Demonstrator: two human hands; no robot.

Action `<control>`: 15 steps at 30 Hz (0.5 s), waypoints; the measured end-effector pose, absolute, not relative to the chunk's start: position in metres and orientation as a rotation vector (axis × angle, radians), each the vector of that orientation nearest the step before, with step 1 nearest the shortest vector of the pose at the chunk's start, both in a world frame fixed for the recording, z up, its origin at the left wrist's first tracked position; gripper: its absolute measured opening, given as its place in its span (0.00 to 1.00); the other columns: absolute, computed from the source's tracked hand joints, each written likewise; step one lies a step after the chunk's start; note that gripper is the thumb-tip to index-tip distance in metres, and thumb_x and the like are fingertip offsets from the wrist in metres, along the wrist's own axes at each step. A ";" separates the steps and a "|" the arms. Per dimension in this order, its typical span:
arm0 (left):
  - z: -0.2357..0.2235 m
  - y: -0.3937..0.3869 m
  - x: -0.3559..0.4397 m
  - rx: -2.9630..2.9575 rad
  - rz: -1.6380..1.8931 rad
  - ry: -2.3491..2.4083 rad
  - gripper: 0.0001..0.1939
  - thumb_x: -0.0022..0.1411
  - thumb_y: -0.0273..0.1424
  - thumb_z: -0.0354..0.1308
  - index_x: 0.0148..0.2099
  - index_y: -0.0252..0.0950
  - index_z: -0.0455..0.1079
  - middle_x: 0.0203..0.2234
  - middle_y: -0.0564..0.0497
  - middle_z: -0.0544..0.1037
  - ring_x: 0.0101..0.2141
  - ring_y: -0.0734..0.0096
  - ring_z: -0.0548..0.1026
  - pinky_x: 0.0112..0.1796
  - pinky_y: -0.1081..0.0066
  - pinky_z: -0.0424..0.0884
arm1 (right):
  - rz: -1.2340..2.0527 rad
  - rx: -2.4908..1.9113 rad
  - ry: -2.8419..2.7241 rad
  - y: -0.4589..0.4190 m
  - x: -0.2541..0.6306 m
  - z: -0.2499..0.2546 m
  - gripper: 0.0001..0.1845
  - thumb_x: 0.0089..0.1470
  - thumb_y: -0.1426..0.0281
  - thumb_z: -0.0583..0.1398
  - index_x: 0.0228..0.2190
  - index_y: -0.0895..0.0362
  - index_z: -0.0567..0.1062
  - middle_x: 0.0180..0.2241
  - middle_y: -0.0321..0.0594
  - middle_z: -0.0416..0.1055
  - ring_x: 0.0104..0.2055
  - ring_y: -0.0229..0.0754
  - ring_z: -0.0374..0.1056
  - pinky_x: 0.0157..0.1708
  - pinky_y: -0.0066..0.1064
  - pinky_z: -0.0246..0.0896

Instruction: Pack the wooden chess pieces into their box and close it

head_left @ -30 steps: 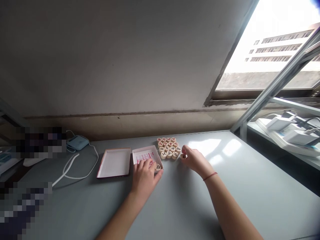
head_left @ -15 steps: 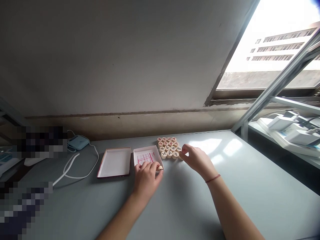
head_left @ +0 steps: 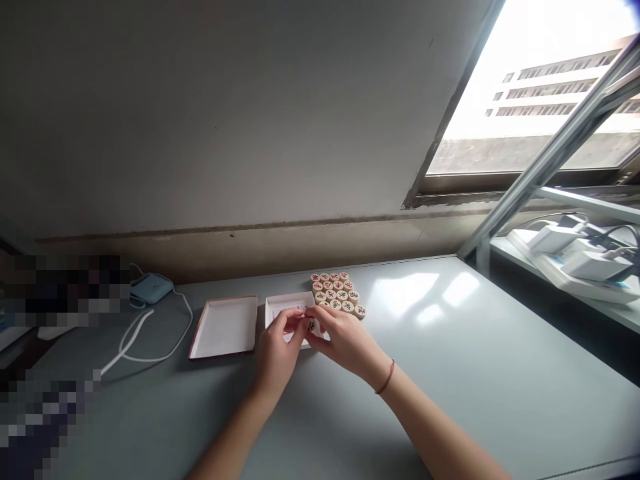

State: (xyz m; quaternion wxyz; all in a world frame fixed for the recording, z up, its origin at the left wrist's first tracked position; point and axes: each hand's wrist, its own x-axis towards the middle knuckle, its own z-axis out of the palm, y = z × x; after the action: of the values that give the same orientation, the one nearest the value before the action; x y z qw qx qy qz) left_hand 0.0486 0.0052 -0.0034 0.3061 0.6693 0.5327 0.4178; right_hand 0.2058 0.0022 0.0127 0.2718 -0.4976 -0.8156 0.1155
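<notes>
Both hands meet over a small white open box [head_left: 280,305] on the grey table. A round wooden chess piece [head_left: 311,325] with a black character sits pinched between the fingertips of my left hand [head_left: 278,348] and my right hand [head_left: 341,337]. Several more round wooden pieces [head_left: 336,293], with red or black characters, lie flat in neat rows just behind my right hand. The box floor is mostly hidden by my fingers.
The box's lid [head_left: 224,327] with a dark red edge lies open side up to the left. A white cable [head_left: 145,337] and a light blue device [head_left: 151,288] sit at far left. A wall rises behind the grey table [head_left: 450,373]; white devices [head_left: 575,257] rest on the window ledge at right.
My right hand left the rows of pieces and moved left to the box front. My left hand rose from inside the box, and both now pinch one piece together.
</notes>
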 end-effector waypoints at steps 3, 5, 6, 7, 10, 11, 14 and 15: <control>0.000 0.007 0.044 1.870 1.052 1.389 0.12 0.64 0.40 0.51 0.43 0.39 0.69 0.33 0.51 0.80 0.34 0.68 0.78 0.37 0.70 0.74 | 0.312 -1.407 -2.114 0.007 0.220 0.018 0.06 0.53 0.70 0.56 0.36 0.54 0.70 0.32 0.38 0.71 0.28 0.36 0.67 0.28 0.26 0.60; 0.001 0.009 0.040 2.065 1.033 1.357 0.10 0.65 0.37 0.49 0.40 0.39 0.70 0.33 0.51 0.79 0.34 0.69 0.77 0.37 0.70 0.72 | 0.302 -1.525 -2.030 0.013 0.240 0.021 0.04 0.53 0.71 0.55 0.33 0.54 0.70 0.35 0.39 0.71 0.27 0.35 0.67 0.29 0.26 0.61; 0.001 0.010 0.038 2.172 1.022 1.344 0.10 0.65 0.35 0.49 0.38 0.39 0.70 0.33 0.51 0.79 0.34 0.69 0.76 0.37 0.70 0.71 | 0.279 -1.613 -1.994 0.016 0.251 0.022 0.04 0.52 0.71 0.54 0.32 0.55 0.70 0.35 0.40 0.70 0.27 0.35 0.67 0.29 0.26 0.61; 0.002 0.011 0.036 2.265 1.004 1.339 0.10 0.65 0.33 0.49 0.36 0.39 0.71 0.32 0.51 0.78 0.34 0.68 0.76 0.38 0.69 0.70 | 0.256 -1.712 -1.961 0.019 0.262 0.022 0.05 0.52 0.72 0.55 0.32 0.55 0.70 0.35 0.40 0.70 0.27 0.35 0.67 0.30 0.27 0.61; 0.005 0.013 0.030 2.410 0.940 1.373 0.10 0.64 0.30 0.48 0.35 0.39 0.70 0.31 0.52 0.78 0.34 0.68 0.76 0.38 0.69 0.68 | 0.244 -1.959 -1.923 0.024 0.283 0.016 0.08 0.50 0.71 0.56 0.35 0.55 0.69 0.34 0.40 0.71 0.28 0.38 0.67 0.29 0.28 0.59; 0.006 0.014 0.028 2.425 0.917 1.389 0.10 0.64 0.29 0.48 0.35 0.39 0.70 0.31 0.52 0.78 0.34 0.68 0.75 0.39 0.69 0.67 | 0.260 -2.006 -1.932 0.025 0.286 0.014 0.09 0.49 0.70 0.57 0.36 0.54 0.68 0.34 0.40 0.72 0.28 0.39 0.67 0.29 0.28 0.58; 0.011 0.017 0.021 2.451 0.828 1.438 0.10 0.64 0.28 0.48 0.36 0.39 0.71 0.32 0.52 0.78 0.35 0.68 0.75 0.39 0.68 0.67 | 0.303 -2.060 -1.982 0.025 0.287 0.010 0.08 0.50 0.69 0.57 0.35 0.54 0.66 0.33 0.39 0.73 0.30 0.40 0.67 0.27 0.28 0.56; 0.013 0.018 0.018 2.455 0.790 1.453 0.10 0.64 0.29 0.48 0.37 0.39 0.71 0.33 0.52 0.79 0.35 0.67 0.75 0.39 0.68 0.67 | 0.307 -2.074 -1.990 0.025 0.287 0.010 0.08 0.50 0.69 0.57 0.35 0.54 0.66 0.33 0.39 0.73 0.30 0.40 0.67 0.27 0.27 0.55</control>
State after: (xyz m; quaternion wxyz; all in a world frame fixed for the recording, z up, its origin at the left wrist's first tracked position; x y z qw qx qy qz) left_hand 0.0182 0.0181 0.0128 0.0907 0.8259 0.4888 0.2658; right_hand 0.2866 0.0247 0.0103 0.1250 -0.7119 -0.6830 0.1052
